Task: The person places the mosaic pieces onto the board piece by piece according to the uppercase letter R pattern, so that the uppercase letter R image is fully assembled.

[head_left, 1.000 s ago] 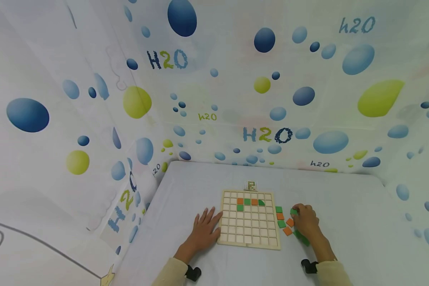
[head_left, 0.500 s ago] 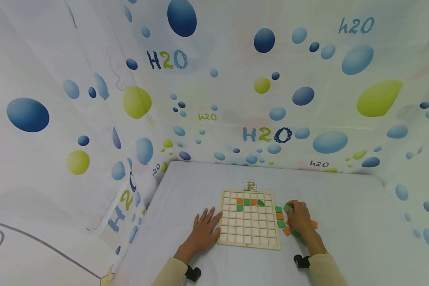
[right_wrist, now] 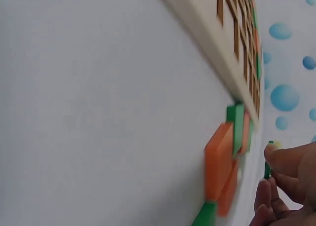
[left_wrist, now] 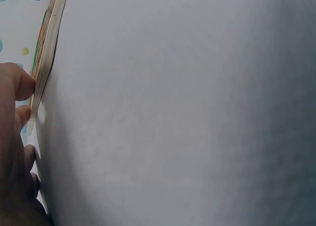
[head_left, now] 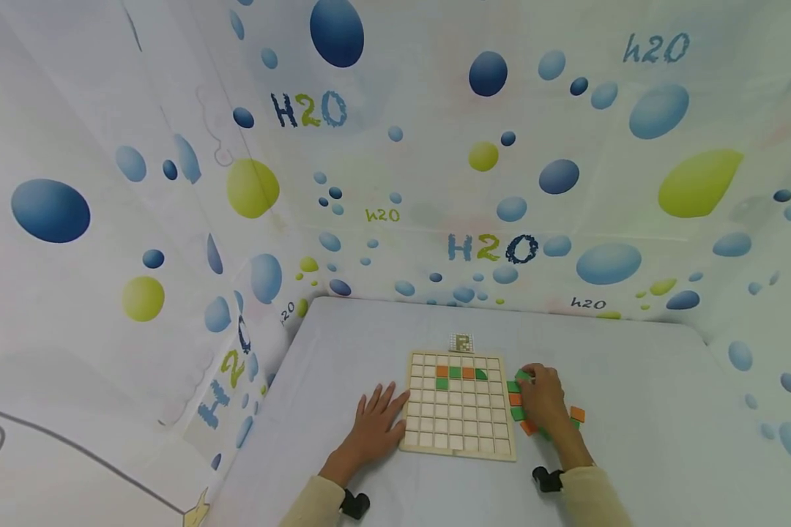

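A wooden grid board lies on the white-covered table. Orange and green tiles fill several of its upper cells, one of them a green piece with a curved edge. My left hand lies spread beside the board, its fingertips touching the left edge; in the left wrist view the thumb and a finger meet the board's side. Right of the board, my right hand pinches a small green tile between thumb and fingers. The right wrist view shows that green tile edge-on, raised off the table.
Loose tiles lie right of the board, including an orange tile by its edge and another orange tile beyond my right wrist. My hand covers part of this group. A small pattern card stands behind the board.
My right hand has moved left toward the board with the green tile between its fingers. An orange tile right of the wrist has come into sight. The left hand stays at the board's edge.
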Motion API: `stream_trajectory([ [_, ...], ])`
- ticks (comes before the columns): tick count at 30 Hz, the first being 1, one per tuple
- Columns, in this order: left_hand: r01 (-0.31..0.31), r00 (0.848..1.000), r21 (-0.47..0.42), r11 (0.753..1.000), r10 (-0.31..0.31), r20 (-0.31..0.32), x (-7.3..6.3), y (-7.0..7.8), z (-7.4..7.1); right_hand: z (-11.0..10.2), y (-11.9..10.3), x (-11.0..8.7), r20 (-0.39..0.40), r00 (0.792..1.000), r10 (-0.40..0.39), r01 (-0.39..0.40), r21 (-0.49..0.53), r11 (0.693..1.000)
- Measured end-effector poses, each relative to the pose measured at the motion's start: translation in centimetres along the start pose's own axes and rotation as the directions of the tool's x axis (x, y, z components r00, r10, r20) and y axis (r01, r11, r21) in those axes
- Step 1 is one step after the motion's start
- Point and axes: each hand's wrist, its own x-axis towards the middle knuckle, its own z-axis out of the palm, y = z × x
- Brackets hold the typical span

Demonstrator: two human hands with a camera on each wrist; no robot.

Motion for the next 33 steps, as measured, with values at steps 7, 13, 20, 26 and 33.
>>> stream_trajectory([
  [7, 0.001, 1.0, -0.003, 1.0, -0.001, 0.005, 0.0, 0.2, 0.0, 1.6, -2.2, -0.5, 0.039, 0.994, -0.099, 0.098, 0.023, 0.995],
  [13, 0.01, 1.0, 0.001, 1.0, -0.01, 0.008, 0.1, 0.1, 0.1, 3.1, -3.3, -1.1, 0.073, 0.977, -0.202, 0.204, -0.019, 0.979],
  [20, 0.009, 1.0, 0.0, 1.0, -0.009, 0.011, 0.0, 0.0, 0.2, 4.1, -3.5, -1.2, 0.074, 0.967, -0.242, 0.245, -0.031, 0.969],
  [26, 0.008, 1.0, 0.003, 1.0, -0.008, 0.012, 0.0, 0.2, 0.0, 4.4, -3.3, -1.4, 0.066, 0.966, -0.252, 0.254, -0.027, 0.967],
  [33, 0.009, 1.0, -0.002, 1.0, -0.009, 0.011, 0.0, 0.5, -0.2, 4.2, -3.1, -1.4, 0.045, 0.954, -0.295, 0.297, -0.033, 0.954],
])
